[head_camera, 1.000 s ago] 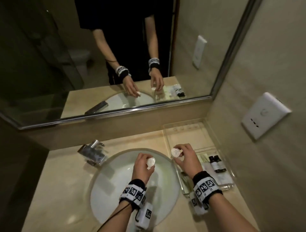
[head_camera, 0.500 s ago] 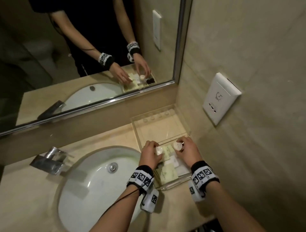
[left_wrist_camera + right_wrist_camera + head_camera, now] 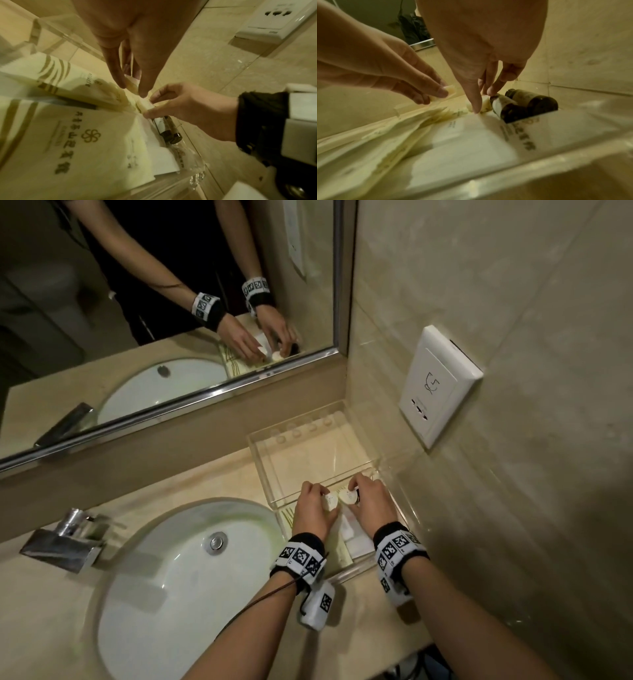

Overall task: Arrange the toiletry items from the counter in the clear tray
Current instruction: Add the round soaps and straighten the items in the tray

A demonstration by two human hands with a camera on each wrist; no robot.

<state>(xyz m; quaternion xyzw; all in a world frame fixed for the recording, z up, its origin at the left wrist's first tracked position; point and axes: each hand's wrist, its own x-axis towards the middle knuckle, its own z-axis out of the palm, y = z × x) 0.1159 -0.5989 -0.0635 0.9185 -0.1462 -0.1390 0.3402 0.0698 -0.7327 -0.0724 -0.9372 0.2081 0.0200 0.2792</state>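
Head cam sits high, looking steeply down at the surface point(image 3: 212, 474), mirror point(image 3: 171, 302) at 11 o'clock, tray point(image 3: 308, 453) dead centre. Both wrist cams are way closer, peering along the hands point(image 3: 137, 47) into that same tray point(image 3: 573, 159), each catching the opposite hand point(image 3: 388, 70) too.

A white oval sink point(image 3: 164, 587) is sunk into the beige stone counter point(image 3: 51, 621), with a round metal drain point(image 3: 216, 541) toward its far side. A chrome faucet point(image 3: 65, 539) stands just left of the sink, at its rim. Behind the sink, a metal-framed mirror point(image 3: 154, 302) runs along the back wall. To the right of the sink, up on the tiled side wall point(image 3: 513, 285), sits a white socket plate point(image 3: 438, 386).
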